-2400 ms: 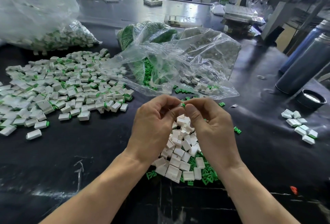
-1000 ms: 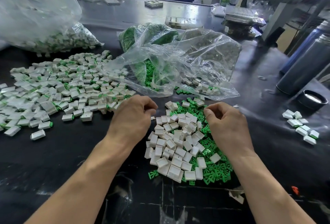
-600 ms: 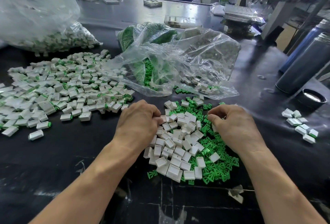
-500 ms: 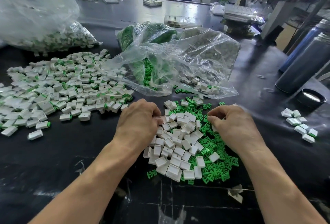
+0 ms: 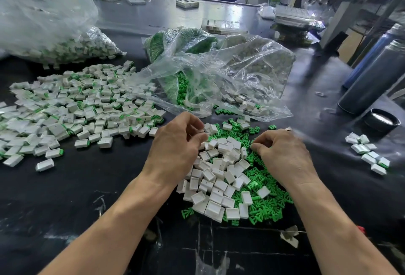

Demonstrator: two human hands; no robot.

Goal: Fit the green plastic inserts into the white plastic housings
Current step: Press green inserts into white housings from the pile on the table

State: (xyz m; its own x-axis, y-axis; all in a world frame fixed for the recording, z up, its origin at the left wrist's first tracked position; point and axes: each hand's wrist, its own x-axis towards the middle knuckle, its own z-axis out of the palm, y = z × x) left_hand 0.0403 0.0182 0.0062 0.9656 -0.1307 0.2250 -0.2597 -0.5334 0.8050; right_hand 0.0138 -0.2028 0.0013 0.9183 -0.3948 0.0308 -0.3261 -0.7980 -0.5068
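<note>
Two hands work over a mixed pile near table centre: white housings (image 5: 215, 183) heaped on & beside loose green inserts (image 5: 266, 205). Left hand (image 5: 175, 149) hovers at pile's left edge, fingers curled, thumb & forefinger close together; can't tell if sth is pinched. Right hand (image 5: 282, 154) rests on the green inserts, fingertips curled down into them; whether it holds one, can't tell. Assembled pieces (image 5: 83, 108) spread wide to the left on the black table (image 5: 76, 198). Clear bag (image 5: 219, 77) w/ more green & white parts lies just behind the pile.
</note>
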